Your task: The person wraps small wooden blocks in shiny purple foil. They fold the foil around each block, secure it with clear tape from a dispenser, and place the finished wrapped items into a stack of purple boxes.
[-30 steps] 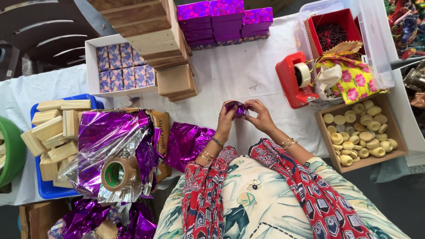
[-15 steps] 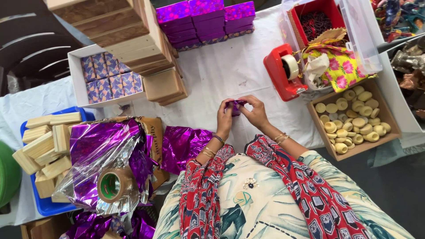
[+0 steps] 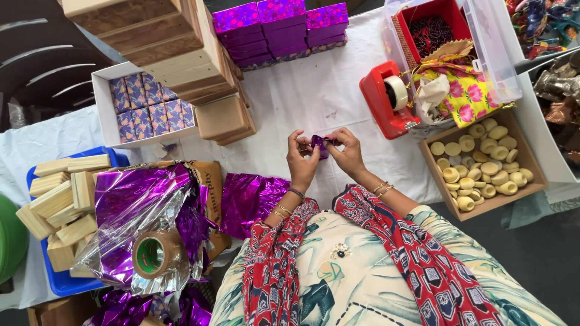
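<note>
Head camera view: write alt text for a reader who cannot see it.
Seen from above, a person's left hand and right hand pinch a small purple foil-wrapped piece over a white tablecloth. Around them lie loose purple foil sheets, a brown tape roll, a red tape dispenser, wooden blocks and a box of pale round pieces.

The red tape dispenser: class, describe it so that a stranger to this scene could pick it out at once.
Start at the white-covered table and look just beyond the right hand. There, against the clear plastic bin and above the cardboard tray of pale round pieces, sits the tape dispenser. It is the only chunky red block with a roll of clear tape in it; the brown tape roll lies loose.
</note>
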